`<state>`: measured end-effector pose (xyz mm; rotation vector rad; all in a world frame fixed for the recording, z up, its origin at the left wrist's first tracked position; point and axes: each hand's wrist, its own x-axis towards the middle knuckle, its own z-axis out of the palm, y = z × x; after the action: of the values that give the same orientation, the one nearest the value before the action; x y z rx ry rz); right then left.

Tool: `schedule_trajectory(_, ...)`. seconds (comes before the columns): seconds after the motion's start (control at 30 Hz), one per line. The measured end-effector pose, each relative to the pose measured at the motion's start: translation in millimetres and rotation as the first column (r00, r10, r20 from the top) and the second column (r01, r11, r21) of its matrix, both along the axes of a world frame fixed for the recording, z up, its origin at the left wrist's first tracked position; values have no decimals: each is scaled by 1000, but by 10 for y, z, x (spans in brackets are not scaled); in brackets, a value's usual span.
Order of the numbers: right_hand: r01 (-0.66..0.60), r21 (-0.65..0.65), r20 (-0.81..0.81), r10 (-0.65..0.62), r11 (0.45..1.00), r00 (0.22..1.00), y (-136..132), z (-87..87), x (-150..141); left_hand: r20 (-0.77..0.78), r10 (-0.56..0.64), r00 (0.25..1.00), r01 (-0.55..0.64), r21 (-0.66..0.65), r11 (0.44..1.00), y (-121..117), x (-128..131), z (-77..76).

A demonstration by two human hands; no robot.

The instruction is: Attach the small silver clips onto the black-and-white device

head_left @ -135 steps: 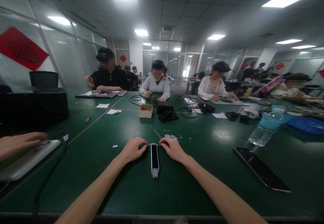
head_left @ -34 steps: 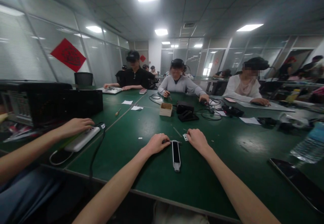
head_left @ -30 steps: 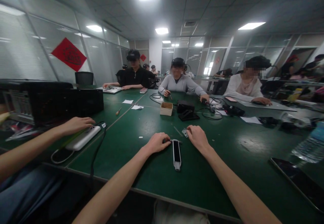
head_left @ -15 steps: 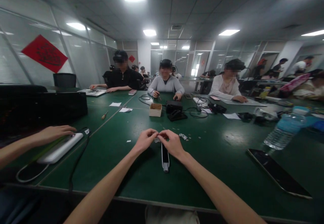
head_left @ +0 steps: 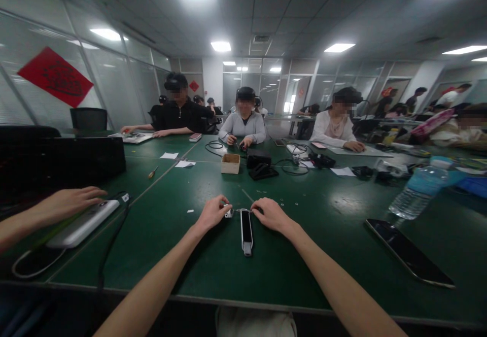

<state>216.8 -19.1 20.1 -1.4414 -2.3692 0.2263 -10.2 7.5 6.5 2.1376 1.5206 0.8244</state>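
Observation:
A narrow white-edged device (head_left: 246, 228) with a black face and a grey tip lies lengthwise on the green table (head_left: 190, 261). To its left, my left hand (head_left: 213, 213) has its fingers curled and its thumb close to a small whitish part (head_left: 228, 212). Whether the fingers pinch this part or only touch it is unclear. My right hand (head_left: 271, 215) is closed, its fingertips brought together beside the device's far end; anything in them is too small to name. A thin dark line shows between the two hands.
Another person's hand (head_left: 78, 202) rests by a white power bank (head_left: 85, 224) at left. A phone (head_left: 409, 251) and a water bottle (head_left: 420, 189) lie to the right. Ahead are a small box (head_left: 230, 164), a black case (head_left: 259, 158) and tangled cables. Several people sit opposite.
My hands were together above the device's far end and have moved apart, left hand leftward and right hand rightward. The view has shifted slightly.

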Motion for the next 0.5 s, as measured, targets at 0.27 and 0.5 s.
schedule_trajectory(0.27, -31, -33, -19, 30, 999, 999, 15, -9, 12, -18, 4, 1000, -4, -13, 1000, -22, 46, 5)
schedule_trajectory(0.5, -37, -2, -116, 37, 999, 993, 67, -102, 16, -48, 11, 999, -12, -19, 1000, -43, 72, 38)
